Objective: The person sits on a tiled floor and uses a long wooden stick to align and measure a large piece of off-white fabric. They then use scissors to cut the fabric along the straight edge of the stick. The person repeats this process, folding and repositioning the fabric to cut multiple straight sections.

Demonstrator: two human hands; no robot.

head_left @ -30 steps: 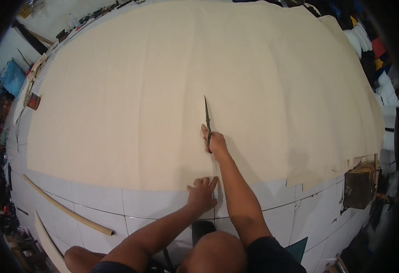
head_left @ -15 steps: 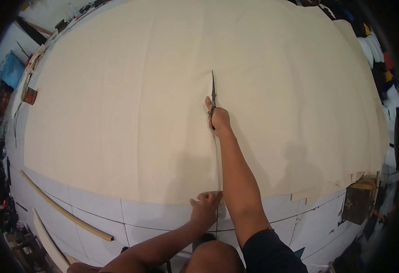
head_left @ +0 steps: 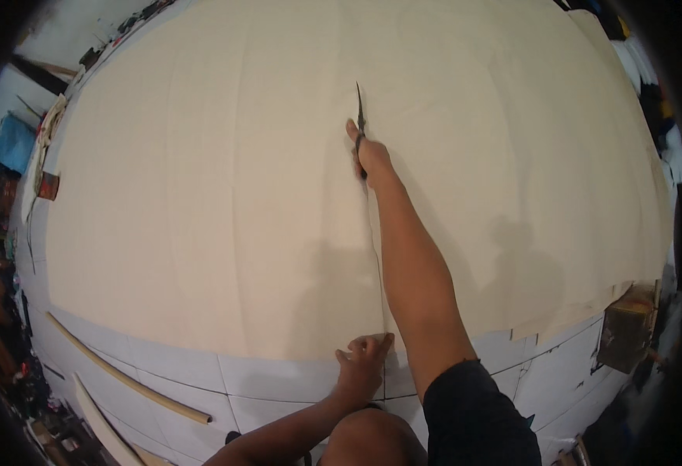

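A large cream sheet of cloth or paper (head_left: 162, 202) lies spread over a white tiled surface. My right hand (head_left: 372, 158) grips dark-handled scissors (head_left: 360, 113) by their loops, with the arm stretched far over the sheet and the blades pointing away from me. A cut line runs from the scissors back to the near edge. Beside the near end of that cut, my left hand (head_left: 363, 356) rests at the sheet's edge, its fingers bent and spread, the fingertips on the material. Whether the left fingers pinch the edge is hard to see.
A long tan tube (head_left: 131, 371) lies on the white tiles (head_left: 294, 386) at the near left. A brown box (head_left: 627, 330) stands at the right corner of the sheet. On the left edge are a red tin (head_left: 48, 186) and a blue bag (head_left: 14, 145).
My right hand and the scissors have moved farther away from me along the sheet, and the cut behind them is longer. My left hand stays at the near edge. The view has shifted slightly.
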